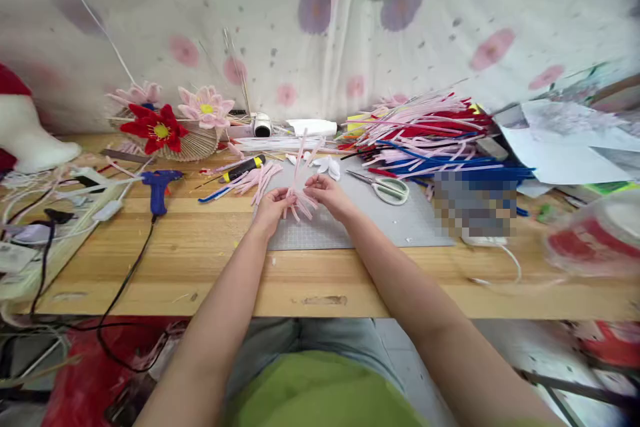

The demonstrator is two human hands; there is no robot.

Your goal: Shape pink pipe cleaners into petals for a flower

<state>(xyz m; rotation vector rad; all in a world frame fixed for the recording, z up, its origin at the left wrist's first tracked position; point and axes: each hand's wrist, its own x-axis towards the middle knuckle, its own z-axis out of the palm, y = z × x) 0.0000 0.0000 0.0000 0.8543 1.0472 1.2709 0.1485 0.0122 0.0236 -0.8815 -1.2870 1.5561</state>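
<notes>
A loose bundle of pale pink pipe cleaners [301, 193] stands between my hands above the grey cutting mat [370, 230], some ends pointing up and others fanning down. My left hand [273, 209] pinches the bundle low on its left side. From the right, my right hand [330, 197] has its fingertips closed on the pink strands. Shorter pink pipe cleaners [257, 180] lie in a pile just beyond my left hand. White crumpled pieces [327, 167] rest behind my right hand. Green-handled scissors [390, 189] lie on the mat to the right.
A blue glue gun [159, 190] with its cord lies on the left, near a power strip [83, 220]. Finished fuzzy flowers [156, 130] stand behind it. Heaped pink, red and blue pipe cleaners [425, 127] fill the back right. A plastic cup [595, 240] stands far right.
</notes>
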